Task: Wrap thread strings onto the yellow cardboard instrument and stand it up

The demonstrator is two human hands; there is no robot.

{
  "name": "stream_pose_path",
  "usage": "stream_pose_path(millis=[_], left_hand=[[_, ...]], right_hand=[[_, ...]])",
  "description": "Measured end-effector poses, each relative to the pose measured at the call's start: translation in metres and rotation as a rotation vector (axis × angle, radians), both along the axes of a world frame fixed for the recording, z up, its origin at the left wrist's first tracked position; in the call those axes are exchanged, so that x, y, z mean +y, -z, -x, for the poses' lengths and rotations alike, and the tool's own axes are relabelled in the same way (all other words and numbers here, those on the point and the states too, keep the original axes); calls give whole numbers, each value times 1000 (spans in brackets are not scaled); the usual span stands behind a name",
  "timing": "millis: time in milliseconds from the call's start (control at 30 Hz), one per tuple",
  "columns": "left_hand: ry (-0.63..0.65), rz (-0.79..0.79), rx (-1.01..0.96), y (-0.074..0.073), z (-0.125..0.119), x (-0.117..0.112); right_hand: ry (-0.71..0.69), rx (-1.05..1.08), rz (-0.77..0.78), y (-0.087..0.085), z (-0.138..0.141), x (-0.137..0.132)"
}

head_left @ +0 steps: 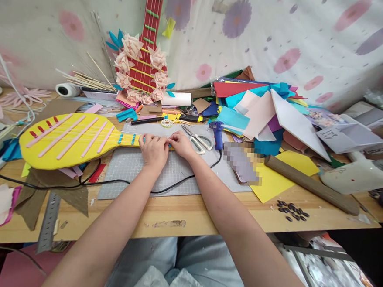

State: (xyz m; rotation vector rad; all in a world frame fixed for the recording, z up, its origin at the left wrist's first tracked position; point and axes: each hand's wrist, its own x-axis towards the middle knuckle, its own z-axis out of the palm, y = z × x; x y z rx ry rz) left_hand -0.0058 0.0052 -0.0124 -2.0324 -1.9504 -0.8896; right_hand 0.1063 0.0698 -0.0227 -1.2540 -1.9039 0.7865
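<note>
A yellow cardboard toy guitar (90, 132) lies flat, its body to the left and its neck pointing right. Pink strips, thin strings and small red pieces decorate the body; blue strips cross the neck. My left hand (154, 150) is closed over the neck, fingers bent around its edge. Right beside it, my right hand (181, 143) pinches at the far end of the neck. Whatever lies between its fingertips is hidden. Under both hands is a grey cutting mat (173, 170). White-handled scissors (200, 143) rest just right of my right hand.
A blue glue gun (217, 134) stands right of the scissors, its black cable crossing the mat. A red flowered toy guitar (147, 66) leans on the back wall. Coloured paper (234, 119), a brown tube (309, 184), dark beads (291, 210) and a metal ruler (48, 223) lie around.
</note>
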Motion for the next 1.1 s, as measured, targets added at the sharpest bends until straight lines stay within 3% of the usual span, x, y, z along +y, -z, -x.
stream_pose_path(millis=[333, 667, 1100], left_hand=[[-73, 10, -13, -5, -1, -1], [-127, 200, -259, -8, 5, 12], [-122, 323, -354, -8, 11, 23]], right_hand=[[2, 4, 1, -3, 0, -4], [-162, -76, -199, -7, -19, -23], [-172, -143, -214, -11, -20, -24]])
